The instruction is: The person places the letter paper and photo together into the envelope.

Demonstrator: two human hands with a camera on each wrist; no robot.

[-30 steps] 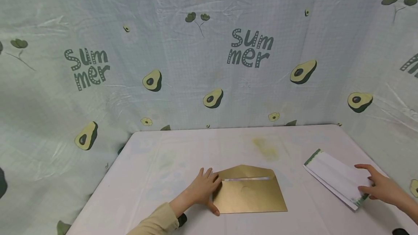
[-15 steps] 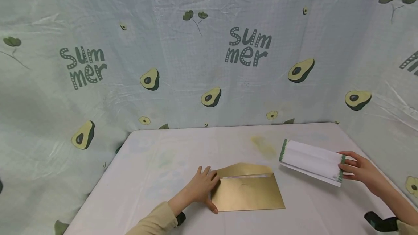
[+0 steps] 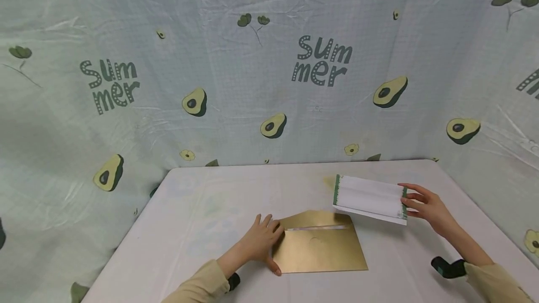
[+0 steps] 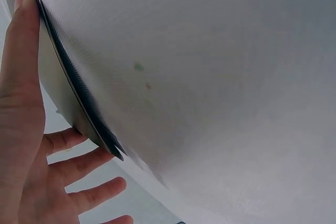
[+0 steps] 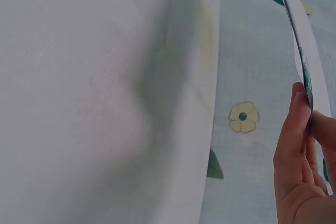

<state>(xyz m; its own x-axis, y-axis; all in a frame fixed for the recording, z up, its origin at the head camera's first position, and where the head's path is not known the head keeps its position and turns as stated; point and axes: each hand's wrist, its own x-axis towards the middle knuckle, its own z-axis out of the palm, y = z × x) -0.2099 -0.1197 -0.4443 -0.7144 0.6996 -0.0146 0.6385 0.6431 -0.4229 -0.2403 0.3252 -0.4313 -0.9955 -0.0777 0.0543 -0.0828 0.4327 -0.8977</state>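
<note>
A gold envelope (image 3: 320,249) lies on the table in the head view, its flap raised at the far side and a pale strip showing along its mouth. My left hand (image 3: 258,242) grips its left short side, thumb at the near corner and fingers at the far one. That edge looks bowed in the left wrist view, where the hand (image 4: 47,145) spans it. My right hand (image 3: 429,207) pinches the right end of a folded white paper (image 3: 370,196) with green borders, held above the table just beyond the envelope's right side. In the right wrist view the paper (image 5: 299,40) appears edge-on.
A pale cloth covers the table (image 3: 202,228), with a yellowish stain near the paper. Behind hangs a curtain (image 3: 236,69) printed with avocados and lettering. Dark straps with devices (image 3: 448,268) sit at the wrists.
My right hand has brought the folded paper up off the table's right side and leftward, turning it nearly level with the envelope. My left hand and the envelope have stayed in place.
</note>
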